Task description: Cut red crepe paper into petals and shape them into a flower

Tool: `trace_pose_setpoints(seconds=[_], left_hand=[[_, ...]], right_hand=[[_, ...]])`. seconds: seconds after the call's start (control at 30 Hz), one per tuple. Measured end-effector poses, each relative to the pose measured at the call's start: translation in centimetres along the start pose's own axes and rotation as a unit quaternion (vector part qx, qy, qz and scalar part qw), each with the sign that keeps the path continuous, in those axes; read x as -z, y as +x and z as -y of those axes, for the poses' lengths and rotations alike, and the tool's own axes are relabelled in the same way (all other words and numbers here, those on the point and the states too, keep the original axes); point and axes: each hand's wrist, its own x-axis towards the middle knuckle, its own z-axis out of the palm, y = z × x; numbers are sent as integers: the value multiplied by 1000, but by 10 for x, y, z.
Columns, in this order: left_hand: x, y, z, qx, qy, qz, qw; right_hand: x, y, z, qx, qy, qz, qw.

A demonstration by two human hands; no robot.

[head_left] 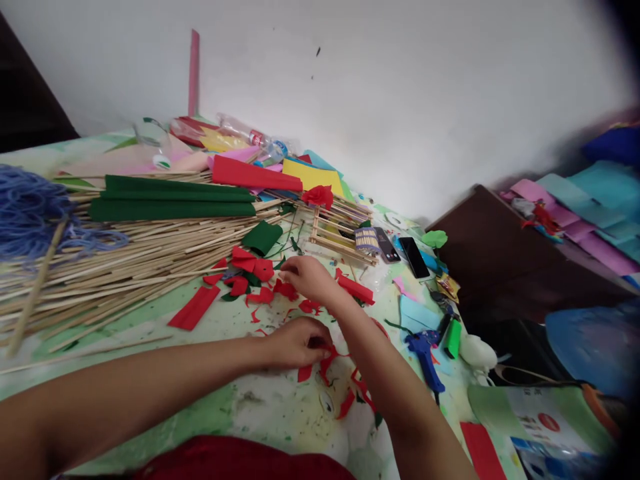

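Note:
My left hand is low over the table, its fingers curled and closed at the tips against a red paper scrap. Farther from me, my right hand reaches in from the right with thumb and fingers pinched; whatever is between them is too small to make out. Just left of it lie cut red pieces and a curled green piece. A rolled red strip rests to its right. More red offcuts are scattered by my left hand.
Thin wooden sticks cover the left side, with folded green paper on top and blue yarn beside them. A small stick frame holds a red flower. Phones and a blue glue gun lie right.

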Motion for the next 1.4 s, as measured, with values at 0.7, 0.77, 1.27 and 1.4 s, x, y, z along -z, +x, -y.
trace_pose_setpoints(seconds=[0.7,0.77,1.27,1.4], left_hand=[[-3,6,3,74,-104,-71,989],[-1,8,7,101,-177,-115,972],[5,12,8,170,-421,-238,859],[5,11,5,163,-410,-197,876]], right_hand=[[-13,-43,-38,-150,210,-313,914],[-8,-49,-38,-158,251,-365,882],[-45,-102,-8,-210,471,-437,737],[-51,-102,-12,-220,445,-457,738]])
